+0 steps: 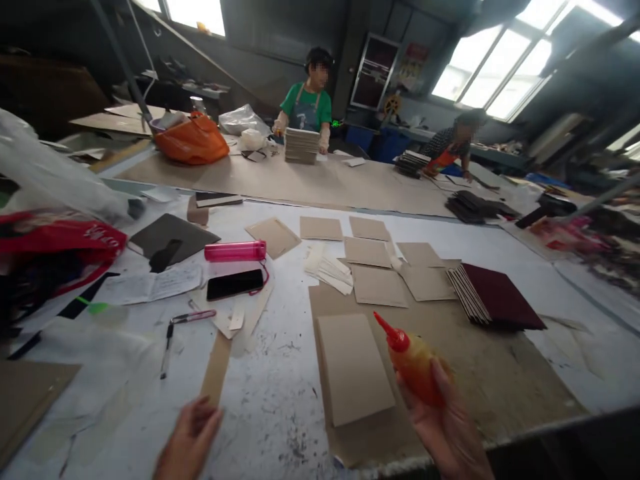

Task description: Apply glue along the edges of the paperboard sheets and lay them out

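Observation:
My right hand (450, 423) is wrapped round a glue bottle (423, 370) with a yellowish-orange body and a red pointed nozzle tilted up to the left. Just left of the bottle lies a small stack of grey-brown cardboard sheets (355, 370), resting on a larger brown board (500, 373). At the bottom left is my left hand (187, 437), fingers curled in with nothing visible in them. It is by the lower end of a brown strip (217, 367) on the white table. Several cardboard pieces (380, 287) are spread beyond the stack, beside a bundle of pale strips (329, 268).
Maroon folded covers (500, 297) are piled at right. A pink tube-shaped case (235, 251), a phone (235, 285) and a pen (167, 347) lie at left. Across the far table, one person (306, 110) stands behind a stack (301, 145); another person (453, 147) leans over. An orange bag (193, 140) sits there.

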`<state>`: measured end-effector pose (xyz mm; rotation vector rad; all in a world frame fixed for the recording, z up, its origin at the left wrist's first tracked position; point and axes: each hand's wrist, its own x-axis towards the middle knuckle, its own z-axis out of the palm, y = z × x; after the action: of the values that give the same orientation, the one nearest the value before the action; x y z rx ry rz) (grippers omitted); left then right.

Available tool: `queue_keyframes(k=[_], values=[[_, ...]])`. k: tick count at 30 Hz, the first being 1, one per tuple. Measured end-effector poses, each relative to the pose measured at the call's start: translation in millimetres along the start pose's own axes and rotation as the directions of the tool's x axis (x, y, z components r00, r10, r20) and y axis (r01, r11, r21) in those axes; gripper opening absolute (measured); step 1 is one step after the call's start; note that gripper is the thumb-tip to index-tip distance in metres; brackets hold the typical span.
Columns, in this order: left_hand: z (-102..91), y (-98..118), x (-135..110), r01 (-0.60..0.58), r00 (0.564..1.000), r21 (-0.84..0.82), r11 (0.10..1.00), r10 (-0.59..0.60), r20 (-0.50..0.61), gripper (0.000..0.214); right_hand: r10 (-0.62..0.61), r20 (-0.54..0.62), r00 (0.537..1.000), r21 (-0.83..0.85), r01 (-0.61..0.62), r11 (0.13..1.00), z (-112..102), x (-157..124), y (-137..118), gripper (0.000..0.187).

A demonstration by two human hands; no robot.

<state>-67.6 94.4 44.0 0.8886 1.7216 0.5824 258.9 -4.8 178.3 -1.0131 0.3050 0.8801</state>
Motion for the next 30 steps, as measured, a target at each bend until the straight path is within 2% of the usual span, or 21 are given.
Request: queue_keyframes(k=[1,2,3,5,7,9,12,16,20,23,26,30], values=[[29.3,6.2,-11.8,-0.138,0.987,0.049,0.989,0.134,0.090,0.063,-0.004,0.004,1.000,0.003,0.004,1.000,-9.6,3.2,-4.4,0.038],[61.0,11.9,-23.2,-0.206,0.966,0.112,0.972,0.184,0.180,0.059,-0.012,0.008,1.000,0.000,0.012,1.000,-20.2,6.5,-9.0,0.036],[93.1,16.7,-33.3,-0.265,0.946,0.174,0.948,0.222,0.234,0.056,-0.021,0.008,1.000,-0.010,0.021,1.000,-31.5,9.8,-13.6,0.033],[150.3,22.9,-47.4,-0.311,0.933,0.232,0.922,0.248,0.262,0.055,-0.042,0.012,0.999,-0.033,0.043,0.999,-54.5,16.2,-22.8,0.028],[190.1,24.7,-52.5,-0.332,0.932,0.298,0.895,0.263,0.249,0.054,-0.055,0.011,0.998,-0.054,0.055,0.997,-76.4,21.9,-32.0,0.023],[210.9,23.9,-51.1,-0.344,0.934,0.369,0.864,0.274,0.230,0.047,-0.056,0.006,0.998,-0.069,0.056,0.996,-95.8,27.2,-40.8,0.022],[219.9,22.2,-46.6,-0.348,0.936,0.436,0.830,0.279,0.215,0.037,-0.048,0.020,0.999,-0.080,0.050,0.996,-118.2,35.6,-52.2,0.025],[222.5,21.6,-47.0,-0.335,0.942,0.440,0.833,0.288,0.173,0.034,-0.047,0.037,0.998,-0.100,0.051,0.994,-136.8,48.4,-60.4,0.028],[225.4,21.6,-50.5,-0.295,0.956,0.366,0.883,0.278,0.100,0.035,-0.061,0.038,0.997,-0.135,0.065,0.989,-147.1,61.7,-62.1,0.037],[222.0,25.7,-53.6,-0.241,0.970,0.232,0.942,0.226,0.091,0.039,-0.060,0.057,0.997,-0.165,0.068,0.984,-149.8,72.1,-61.1,0.046],[209.9,36.4,-59.9,-0.130,0.968,0.021,0.991,0.122,0.221,0.034,-0.069,0.083,0.994,-0.214,0.086,0.973,-146.1,81.6,-58.4,0.054],[183.3,57.1,-75.3,0.068,0.906,-0.194,0.979,0.021,0.424,0.052,-0.098,0.104,0.990,-0.275,0.123,0.953,-129.9,87.4,-56.3,0.061]])
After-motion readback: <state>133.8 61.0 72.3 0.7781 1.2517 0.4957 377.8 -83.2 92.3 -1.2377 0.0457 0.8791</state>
